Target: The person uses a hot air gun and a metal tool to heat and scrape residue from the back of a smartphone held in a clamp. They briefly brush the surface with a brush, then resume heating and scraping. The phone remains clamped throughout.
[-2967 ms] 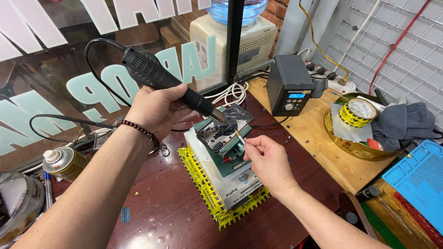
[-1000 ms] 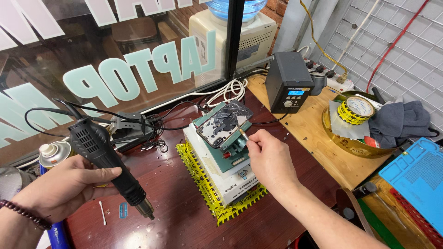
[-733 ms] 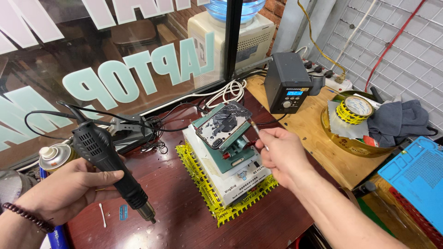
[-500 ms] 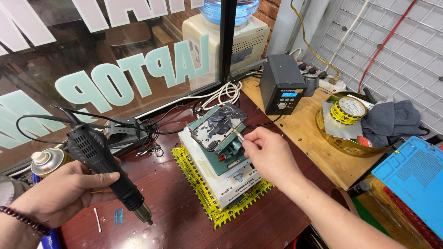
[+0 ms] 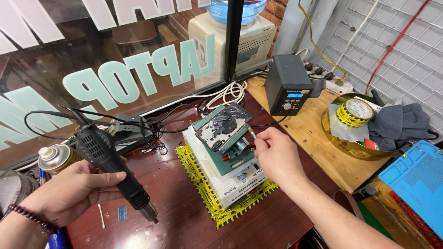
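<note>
Dark red desk point(image 5: 184, 216) against a lettered shop window. Left hand point(image 5: 69, 191), fingers wrapped round a black hot-air gun point(image 5: 110, 163), nozzle down near the desk's front left; three seconds ago it was over the phone. Right hand point(image 5: 277, 157), fingers pinched narrow on tweezers point(image 5: 251, 132), unchanged, touching the cracked phone point(image 5: 224, 125) clamped mid-desk in a green fixture point(image 5: 230, 154).

A dark red-brown counter point(image 5: 184, 216) shines and looks a bit wet. Next to it on the right is a pale wooden top point(image 5: 323, 152). A big window point(image 5: 92, 55) with large light letters stands behind. A white wire grid point(image 5: 397, 60) covers the wall on the right. Red bricks point(image 5: 279, 7) show at the top.
</note>
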